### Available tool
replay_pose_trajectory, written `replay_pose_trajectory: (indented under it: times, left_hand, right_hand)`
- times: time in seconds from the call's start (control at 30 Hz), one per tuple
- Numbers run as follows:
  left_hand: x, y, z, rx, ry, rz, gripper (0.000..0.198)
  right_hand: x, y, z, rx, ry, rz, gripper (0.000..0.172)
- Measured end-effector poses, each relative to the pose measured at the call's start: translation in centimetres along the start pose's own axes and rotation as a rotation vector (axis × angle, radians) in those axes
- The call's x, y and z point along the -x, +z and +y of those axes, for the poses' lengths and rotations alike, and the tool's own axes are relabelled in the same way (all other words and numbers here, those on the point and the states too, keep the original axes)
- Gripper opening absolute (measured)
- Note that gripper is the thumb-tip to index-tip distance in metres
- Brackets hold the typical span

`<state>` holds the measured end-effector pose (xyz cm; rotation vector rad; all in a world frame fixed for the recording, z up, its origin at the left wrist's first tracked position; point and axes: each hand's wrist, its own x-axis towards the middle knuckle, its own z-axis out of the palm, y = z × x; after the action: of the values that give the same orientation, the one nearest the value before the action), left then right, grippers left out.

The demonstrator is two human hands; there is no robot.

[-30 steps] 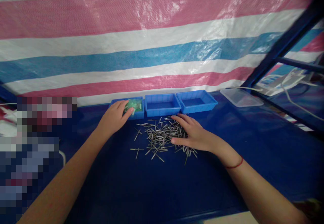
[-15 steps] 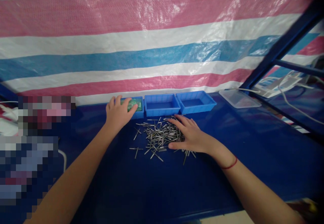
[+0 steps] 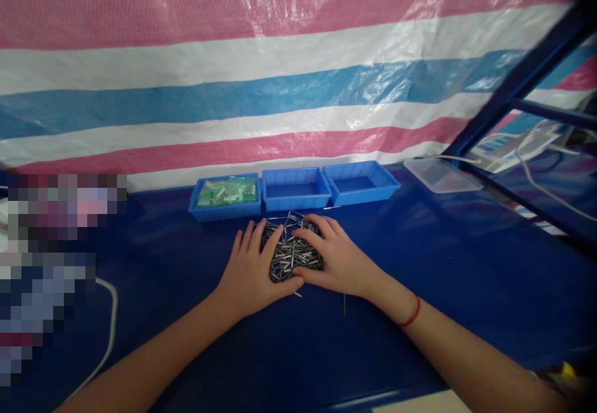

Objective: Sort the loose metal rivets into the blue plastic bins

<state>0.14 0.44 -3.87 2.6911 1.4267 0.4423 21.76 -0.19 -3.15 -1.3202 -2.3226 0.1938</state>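
A heap of several thin metal pins (image 3: 291,252) lies on the dark blue table (image 3: 457,264), bunched tightly between my two hands. My left hand (image 3: 252,273) rests flat against the heap's left side, fingers stretched out and slightly spread. My right hand (image 3: 338,257) cups the heap's right side, fingers curved over the pins. One stray pin (image 3: 344,304) lies just in front of my right wrist. Behind the heap stand three blue trays: the left tray (image 3: 225,196) holds green parts, the middle tray (image 3: 290,188) and the right tray (image 3: 360,182) look bare inside.
A striped pink, white and blue tarp (image 3: 261,83) hangs behind the trays. A clear plastic lid (image 3: 442,175) lies at the back right beside a dark blue frame post (image 3: 513,83). A white cable (image 3: 108,332) curves at the left. White cables lie at the far right.
My left hand left the tray of green parts and came down to the pins. Both hands pushed the scattered pins together into one tight heap. The camera tilted slightly.
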Motion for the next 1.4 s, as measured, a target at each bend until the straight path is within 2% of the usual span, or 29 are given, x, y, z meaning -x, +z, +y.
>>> replay_pose_trajectory:
  times: [0.17,0.33,0.5,0.63,0.8,0.9,1.0,1.1,1.23,1.33,1.4]
  left_hand:
    - [-1.2,-0.2,0.3,0.107,0.129,0.02,0.067]
    - [-1.6,0.3,0.4,0.235,0.105,0.05,0.056]
    - [-1.6,0.4,0.3,0.275,0.06,0.092,0.058]
    - [-1.5,0.0,0.5,0.271,0.069,0.089,0.065]
    - [-1.3,-0.3,0.6,0.246,0.069,0.091,0.072]
    - [-1.2,-0.4,0.5,0.206,0.058,0.102,0.075]
    - [-1.3,-0.5,0.4,0.159,0.044,0.063,0.076]
    - [-1.3,-0.5,0.2,0.136,0.04,0.014,0.075]
    - [-1.3,-0.5,0.0,0.145,0.068,-0.02,0.074]
    - [-1.4,-0.9,0.1,0.175,0.093,0.029,0.067]
    - [-1.6,-1.4,0.0,0.174,0.109,0.121,0.055]
  right_hand:
    - [-0.3,0.6,-0.6,-0.078,-0.023,0.068,0.033]
    - [-0.9,1.1,-0.3,-0.241,-0.119,0.166,0.02]
    - [-1.4,0.0,-0.1,-0.337,-0.113,0.289,0.026]
    - [-1.4,-1.4,1.6,-0.278,0.02,0.332,0.019]
    - [-1.3,-0.9,4.6,-0.051,0.238,0.285,0.027]
    - [-1.3,-0.2,5.5,0.028,0.272,0.238,0.031]
    - [-1.4,0.1,5.5,0.055,0.287,0.199,0.031]
    - [-1.3,-0.4,5.0,0.018,0.267,0.16,0.028]
    - [-1.2,-1.4,4.2,-0.069,0.15,0.141,0.024]
    - [-1.2,-1.8,3.8,-0.035,0.082,0.235,0.025]
    - [-1.5,-1.7,3.7,0.03,0.041,0.289,0.031]
